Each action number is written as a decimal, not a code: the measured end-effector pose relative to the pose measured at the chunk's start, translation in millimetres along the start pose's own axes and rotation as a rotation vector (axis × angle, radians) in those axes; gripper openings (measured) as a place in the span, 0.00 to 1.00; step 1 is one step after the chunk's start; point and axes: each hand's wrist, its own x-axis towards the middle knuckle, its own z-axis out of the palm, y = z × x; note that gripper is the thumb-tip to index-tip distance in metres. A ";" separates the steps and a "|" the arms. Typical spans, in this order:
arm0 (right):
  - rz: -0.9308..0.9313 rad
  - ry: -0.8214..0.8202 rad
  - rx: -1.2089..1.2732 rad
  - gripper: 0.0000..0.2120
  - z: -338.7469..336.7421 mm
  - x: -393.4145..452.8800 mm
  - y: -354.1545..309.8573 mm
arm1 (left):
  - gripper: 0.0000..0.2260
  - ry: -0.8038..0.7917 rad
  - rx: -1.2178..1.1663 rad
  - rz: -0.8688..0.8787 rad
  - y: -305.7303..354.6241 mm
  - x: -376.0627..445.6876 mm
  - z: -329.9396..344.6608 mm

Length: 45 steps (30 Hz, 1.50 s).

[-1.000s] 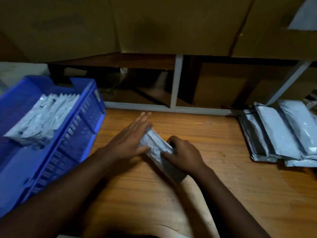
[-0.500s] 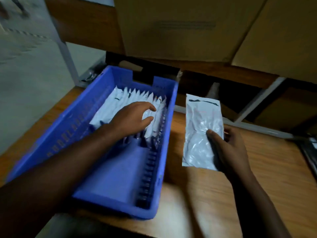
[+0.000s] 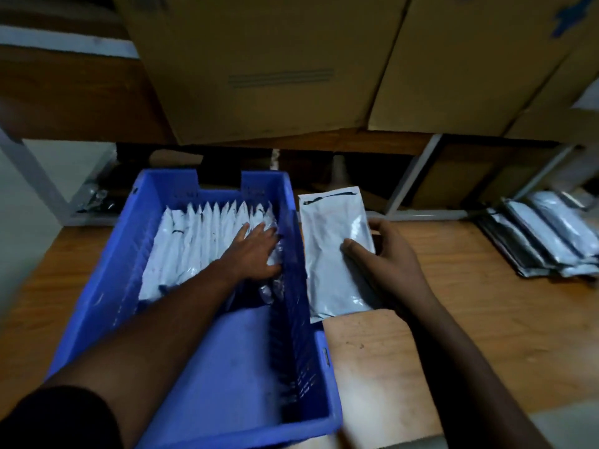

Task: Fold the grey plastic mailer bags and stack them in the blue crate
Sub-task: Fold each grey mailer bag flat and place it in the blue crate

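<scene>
Left hand (image 3: 256, 251) flat, fingers spread, pressing the row of folded mailers (image 3: 207, 241) standing in the blue crate (image 3: 227, 367). Right hand (image 3: 389, 257) pinches a folded mailer (image 3: 330, 254), thumb in front, fingers behind, just outside the crate wall. Risk: row springs back under the left fingers, closing the slot; loose pinch lets the fold open. Unfolded pile (image 3: 544, 234) well right of the fingers.

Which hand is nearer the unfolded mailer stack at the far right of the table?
Right. The right hand holds a folded mailer just outside the blue crate, nearer the unfolded mailer stack. The left hand presses mailers inside the crate.
</scene>
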 end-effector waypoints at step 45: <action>-0.356 -0.309 -1.292 0.14 205.4 89.3 -22.1 | 0.43 -0.055 0.237 0.056 -64.4 8.5 -2.2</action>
